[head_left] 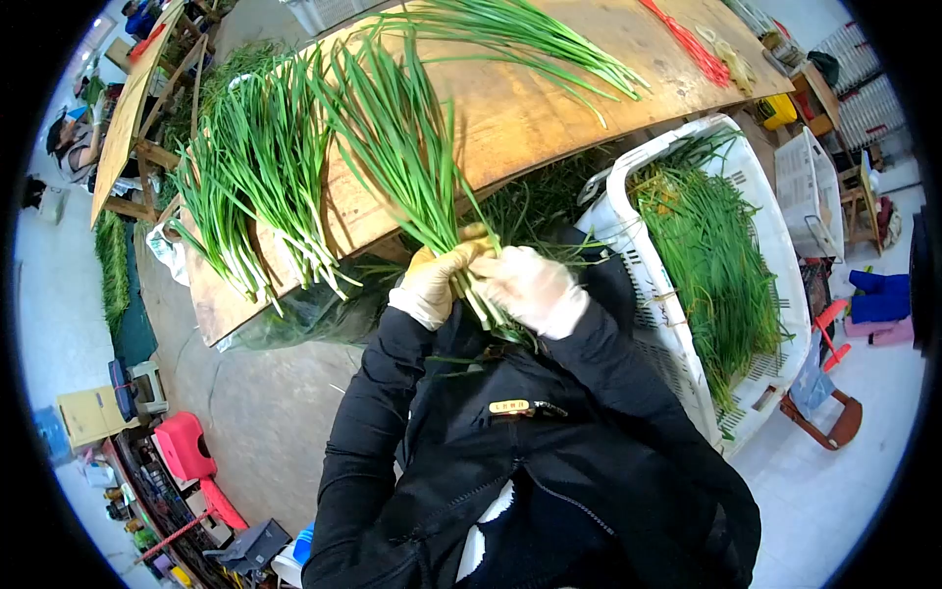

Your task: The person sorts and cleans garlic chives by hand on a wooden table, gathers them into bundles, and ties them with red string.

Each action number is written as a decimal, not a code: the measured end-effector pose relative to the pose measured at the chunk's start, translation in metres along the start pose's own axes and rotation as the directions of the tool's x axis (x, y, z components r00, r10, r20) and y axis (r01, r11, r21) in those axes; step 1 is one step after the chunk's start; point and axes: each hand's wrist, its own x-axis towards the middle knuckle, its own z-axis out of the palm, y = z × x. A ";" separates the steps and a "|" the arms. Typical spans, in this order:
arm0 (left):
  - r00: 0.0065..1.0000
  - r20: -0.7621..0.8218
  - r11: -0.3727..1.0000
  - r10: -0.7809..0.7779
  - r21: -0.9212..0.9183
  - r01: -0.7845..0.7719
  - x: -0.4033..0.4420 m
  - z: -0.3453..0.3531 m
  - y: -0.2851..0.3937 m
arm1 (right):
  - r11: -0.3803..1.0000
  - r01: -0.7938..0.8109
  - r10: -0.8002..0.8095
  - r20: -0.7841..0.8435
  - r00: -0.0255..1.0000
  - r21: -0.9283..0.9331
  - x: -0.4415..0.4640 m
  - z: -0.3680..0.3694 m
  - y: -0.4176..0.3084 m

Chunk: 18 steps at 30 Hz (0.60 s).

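In front of my chest, my left hand (pixel 433 279), in a pale work glove, is closed around a bunch of garlic chives (pixel 397 147). The long green leaves fan out over the table edge, and the pale stem ends point down toward my lap. My gloved right hand (pixel 528 287) is against the lower stems from the right, slightly blurred. Its fingers look curled together, but what they pinch is hidden. To the left, two more chive bunches (pixel 280 167) lie side by side on the wooden table (pixel 520 128), stem ends over its front edge.
Another chive bunch (pixel 549 44) lies at the table's far side, near red ties (pixel 692 44). At my right stands a white plastic basket (pixel 620 201) full of loose chives. A red stool (pixel 183 447) is on the floor at lower left. A person (pixel 77 142) is at far left.
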 end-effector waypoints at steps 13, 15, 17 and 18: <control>0.892 -0.190 0.853 0.410 0.427 -0.301 -0.025 0.017 0.053 | 0.865 -0.455 0.491 0.173 0.854 -0.211 0.000 0.085 0.083; 0.818 -0.231 0.782 0.527 0.510 -0.359 -0.047 0.017 0.091 | 0.782 -0.289 0.619 0.635 0.463 -0.552 -0.016 0.114 0.114; 0.677 -0.141 0.570 0.723 0.676 -0.468 -0.061 0.036 0.127 | 0.773 -0.240 0.625 0.642 0.444 -0.587 -0.041 0.121 0.117; 0.669 -0.174 0.583 0.722 0.674 -0.454 -0.071 0.052 0.146 | 0.720 -0.343 0.694 0.611 0.381 -0.604 -0.043 0.133 0.126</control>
